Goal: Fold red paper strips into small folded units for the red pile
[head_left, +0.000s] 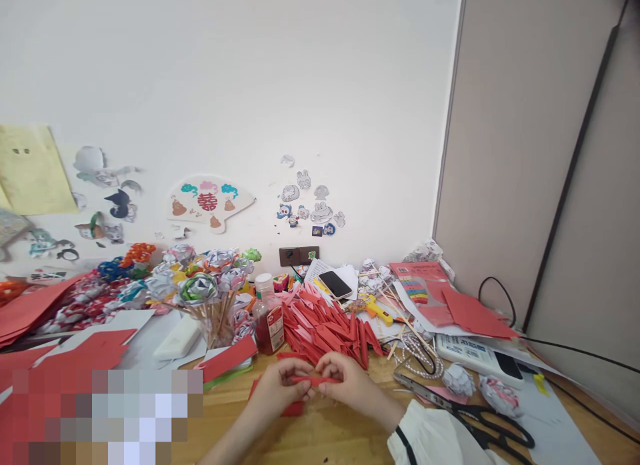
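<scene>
Between both hands, just above the wooden table, is a narrow folded strip of red paper. My left hand pinches its left end, fingers curled. On the right end, my right hand closes with thumb and fingertips, close to the left fingertips. Under and beside my left hand lie flat red paper pieces, partly covered by the hand. A large pile of folded red paper pieces spreads right behind my hands.
Black-handled scissors lie at right, near a bead string and crumpled paper flowers. Behind are a yellow glue gun, a phone and a glass bottle. Wooden sticks stand left; red sheets lie further left.
</scene>
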Tool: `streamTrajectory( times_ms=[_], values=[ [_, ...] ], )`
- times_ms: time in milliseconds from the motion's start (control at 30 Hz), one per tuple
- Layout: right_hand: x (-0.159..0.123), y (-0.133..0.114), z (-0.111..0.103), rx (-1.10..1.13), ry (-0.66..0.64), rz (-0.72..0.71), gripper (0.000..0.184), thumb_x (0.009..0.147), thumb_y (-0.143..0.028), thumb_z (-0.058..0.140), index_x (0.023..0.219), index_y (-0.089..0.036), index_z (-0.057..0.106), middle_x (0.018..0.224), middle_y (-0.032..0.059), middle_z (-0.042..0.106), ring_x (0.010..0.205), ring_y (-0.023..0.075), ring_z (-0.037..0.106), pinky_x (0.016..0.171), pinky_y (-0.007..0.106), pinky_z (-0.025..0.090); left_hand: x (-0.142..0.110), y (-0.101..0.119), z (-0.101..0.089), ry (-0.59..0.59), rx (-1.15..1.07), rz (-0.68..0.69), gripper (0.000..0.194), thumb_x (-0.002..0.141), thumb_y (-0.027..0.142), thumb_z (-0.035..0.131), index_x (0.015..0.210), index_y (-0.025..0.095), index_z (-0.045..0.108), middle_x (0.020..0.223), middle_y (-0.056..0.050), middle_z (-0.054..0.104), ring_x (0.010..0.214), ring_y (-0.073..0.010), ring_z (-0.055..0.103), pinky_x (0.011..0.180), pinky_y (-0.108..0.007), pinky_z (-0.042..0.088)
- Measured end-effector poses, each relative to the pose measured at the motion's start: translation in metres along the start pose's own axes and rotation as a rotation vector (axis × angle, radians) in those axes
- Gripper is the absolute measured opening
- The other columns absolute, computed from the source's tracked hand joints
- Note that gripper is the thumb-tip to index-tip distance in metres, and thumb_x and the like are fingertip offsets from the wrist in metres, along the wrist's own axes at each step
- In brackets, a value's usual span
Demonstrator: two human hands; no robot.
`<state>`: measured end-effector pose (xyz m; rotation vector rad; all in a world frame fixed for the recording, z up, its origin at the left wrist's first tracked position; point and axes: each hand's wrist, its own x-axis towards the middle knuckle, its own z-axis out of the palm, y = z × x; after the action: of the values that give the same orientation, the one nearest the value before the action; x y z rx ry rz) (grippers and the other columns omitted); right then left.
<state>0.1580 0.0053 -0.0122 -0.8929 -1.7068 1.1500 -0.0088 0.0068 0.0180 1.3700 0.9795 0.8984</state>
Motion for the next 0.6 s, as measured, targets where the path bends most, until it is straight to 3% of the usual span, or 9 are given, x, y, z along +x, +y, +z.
streamTrajectory(
  times_ms=[100, 267, 433, 600],
  values=[
    [0.0, 0.003, 0.005, 0.018, -0.044, 0.031, 0.013, 0.069, -0.027, 0.056, 0.075, -0.015, 0.054, 0.058, -0.0034, 0.052, 0.047, 0.0071, 0.048, 0.044, 0.017, 0.037, 0.0, -0.001, 0.001, 0.007, 0.028, 0.051, 0.034, 0.044, 0.032, 0.072, 0.068, 0.013, 0.057, 0.061, 0.0, 0.065, 0.054, -0.0148, 0.06, 0.056, -0.027, 0.047],
    [0.0, 0.001, 0.008, 0.063, -0.044, 0.055, 0.018, 0.068, -0.032, 0.056, 0.064, -0.014, 0.051, 0.05, -0.0038, 0.052, 0.041, 0.0066, 0.047, 0.041, 0.017, 0.037, 0.001, -0.002, -0.001, 0.036, 0.101, -0.025, 0.034, 0.048, 0.042, 0.067, 0.06, 0.014, 0.053, 0.047, 0.0, 0.064, 0.047, -0.0157, 0.06, 0.052, -0.027, 0.047],
    [0.001, -0.002, 0.002, 0.042, -0.067, 0.135, 0.025, 0.066, -0.038, 0.057, 0.062, -0.015, 0.048, 0.046, -0.0039, 0.052, 0.038, 0.0072, 0.047, 0.038, 0.016, 0.035, 0.001, 0.002, -0.002, 0.07, 0.163, -0.016, 0.036, 0.046, 0.044, 0.067, 0.058, 0.016, 0.05, 0.039, 0.002, 0.061, 0.04, -0.0154, 0.058, 0.045, -0.025, 0.045],
    [0.0, 0.0, -0.007, -0.066, -0.037, 0.155, 0.027, 0.067, -0.04, 0.056, 0.06, -0.015, 0.049, 0.038, -0.0075, 0.042, 0.033, 0.005, 0.039, 0.033, 0.014, 0.029, 0.0, 0.004, -0.005, 0.047, 0.139, -0.012, 0.036, 0.047, 0.044, 0.067, 0.059, 0.015, 0.05, 0.04, 0.002, 0.061, 0.04, -0.0144, 0.058, 0.045, -0.024, 0.046]
  ],
)
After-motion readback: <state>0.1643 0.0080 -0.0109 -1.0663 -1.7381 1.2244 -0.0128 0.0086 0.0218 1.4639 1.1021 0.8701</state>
